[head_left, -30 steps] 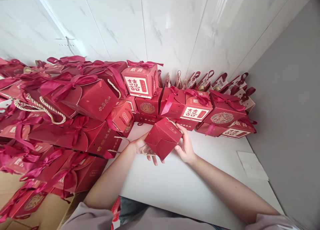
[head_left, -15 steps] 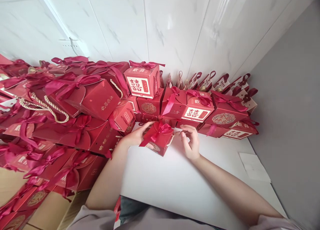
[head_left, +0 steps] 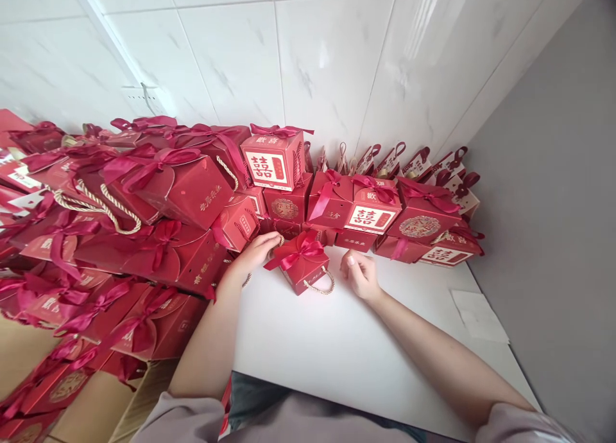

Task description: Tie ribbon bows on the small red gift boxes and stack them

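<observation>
one box [head_left: 305,268] sits between left hand [head_left: 258,253] and right hand [head_left: 362,276]

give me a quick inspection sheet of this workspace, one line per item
surface: white tabletop, with a pale flat sheet near its right edge
job's things: red gift box with a tied ribbon bow and a gold rope handle
clutter: stacked red gift boxes at left and back
hands: left hand beside the box, contact unclear; right hand curled, apart from it
cables: thin grey cable at the wall
surroundings: marbled wall tiles, grey panel at right
</observation>
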Demonstrator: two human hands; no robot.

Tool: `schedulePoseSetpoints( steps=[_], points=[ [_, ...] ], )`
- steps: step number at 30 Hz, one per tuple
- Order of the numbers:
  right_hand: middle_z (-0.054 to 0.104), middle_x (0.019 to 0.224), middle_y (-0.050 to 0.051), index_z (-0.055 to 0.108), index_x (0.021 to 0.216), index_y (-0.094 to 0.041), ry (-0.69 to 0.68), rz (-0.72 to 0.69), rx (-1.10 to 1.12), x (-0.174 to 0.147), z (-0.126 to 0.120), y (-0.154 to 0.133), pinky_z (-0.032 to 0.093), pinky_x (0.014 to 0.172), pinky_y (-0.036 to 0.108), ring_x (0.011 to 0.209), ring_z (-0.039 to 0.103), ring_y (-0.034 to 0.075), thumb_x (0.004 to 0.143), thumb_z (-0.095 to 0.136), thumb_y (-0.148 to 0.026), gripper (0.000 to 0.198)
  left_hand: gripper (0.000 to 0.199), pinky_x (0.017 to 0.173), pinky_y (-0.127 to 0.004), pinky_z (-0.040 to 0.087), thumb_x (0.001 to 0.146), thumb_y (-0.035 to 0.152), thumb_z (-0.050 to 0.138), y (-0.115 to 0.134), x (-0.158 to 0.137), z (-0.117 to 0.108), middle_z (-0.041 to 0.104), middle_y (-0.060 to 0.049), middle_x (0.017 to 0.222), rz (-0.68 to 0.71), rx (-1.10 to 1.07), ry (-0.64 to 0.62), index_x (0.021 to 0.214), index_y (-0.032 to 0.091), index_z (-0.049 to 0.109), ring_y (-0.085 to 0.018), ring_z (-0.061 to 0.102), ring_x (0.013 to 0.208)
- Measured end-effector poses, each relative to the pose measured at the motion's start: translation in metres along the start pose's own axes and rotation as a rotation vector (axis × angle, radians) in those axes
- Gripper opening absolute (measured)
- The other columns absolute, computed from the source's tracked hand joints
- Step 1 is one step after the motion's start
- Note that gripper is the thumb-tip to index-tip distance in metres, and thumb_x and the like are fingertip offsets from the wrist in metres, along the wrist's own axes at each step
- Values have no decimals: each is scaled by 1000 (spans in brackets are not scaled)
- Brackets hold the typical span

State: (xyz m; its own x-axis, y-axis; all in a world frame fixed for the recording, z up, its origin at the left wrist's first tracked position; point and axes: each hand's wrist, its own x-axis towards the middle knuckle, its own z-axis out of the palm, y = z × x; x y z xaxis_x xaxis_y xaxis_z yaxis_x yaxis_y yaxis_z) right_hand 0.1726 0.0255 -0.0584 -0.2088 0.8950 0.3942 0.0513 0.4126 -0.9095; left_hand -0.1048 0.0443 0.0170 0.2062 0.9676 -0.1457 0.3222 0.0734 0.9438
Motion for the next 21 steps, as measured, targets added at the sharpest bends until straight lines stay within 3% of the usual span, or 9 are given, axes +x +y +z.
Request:
schedulePoseSetpoints(
  steps=[2,4,7,8,10,12,15,18,21],
  points=[
    [58,60,2,55,64,-22,-78,-22,-19,-2,1,-3,48,58,33,54,56,17,96,43,-53,46,25,68,-25,43,83,38,55,9,-6,0,63,0,75,-11,47,-79,74,16,65,-15,57,72],
    [64,69,4,62,74,-21,-111,-35,-36,-2,4,-7,51,65,35,63,62,20,96,44,-53,44,21,65,-25,42,75,33,64,21,-19,-3,62,0,64,-45,105,-203,62,16,65,-16,57,66],
    [69,98,8,66,99,-21,-72,-55,-55,2,9,-8,52,83,39,90,66,24,97,42,-52,39,22,60,-25,41,74,36,69,44,-53,-8,68,-1,67,-122,296,-482,69,16,73,-17,60,63],
    [68,106,9,65,105,-21,-50,-60,-59,4,9,-7,50,88,40,98,65,25,98,40,-51,39,26,61,-24,40,78,40,64,53,-65,-9,69,-1,69,-105,408,-463,72,16,73,-17,61,65],
    [67,109,9,63,108,-22,-6,-55,-68,7,9,-4,49,91,40,103,63,24,99,38,-49,38,35,60,-24,39,84,48,56,69,-89,-7,70,0,72,-87,605,-182,74,18,72,-18,62,68],
    [67,101,7,63,106,-23,27,-35,-77,8,9,0,50,87,39,96,64,23,100,37,-47,36,36,64,-25,42,87,52,51,83,-105,1,72,0,87,-85,685,128,92,23,71,-20,64,79],
    [66,92,6,63,103,-23,55,-8,-80,10,8,4,50,80,36,85,64,21,100,38,-46,34,43,79,-30,47,90,58,44,96,-107,30,69,-3,110,-2,734,384,111,26,63,-22,64,98],
    [66,93,5,61,101,-23,74,5,-75,10,8,4,50,77,35,80,64,20,100,39,-45,31,71,95,-39,44,80,67,54,94,-91,66,60,-12,128,121,867,289,133,21,50,-30,55,118],
    [66,96,5,60,101,-23,86,18,-68,11,8,2,50,75,35,77,64,19,100,40,-45,29,94,97,-45,43,73,66,61,85,-80,91,55,-21,132,26,968,185,145,10,36,-37,51,123]
  ],
)
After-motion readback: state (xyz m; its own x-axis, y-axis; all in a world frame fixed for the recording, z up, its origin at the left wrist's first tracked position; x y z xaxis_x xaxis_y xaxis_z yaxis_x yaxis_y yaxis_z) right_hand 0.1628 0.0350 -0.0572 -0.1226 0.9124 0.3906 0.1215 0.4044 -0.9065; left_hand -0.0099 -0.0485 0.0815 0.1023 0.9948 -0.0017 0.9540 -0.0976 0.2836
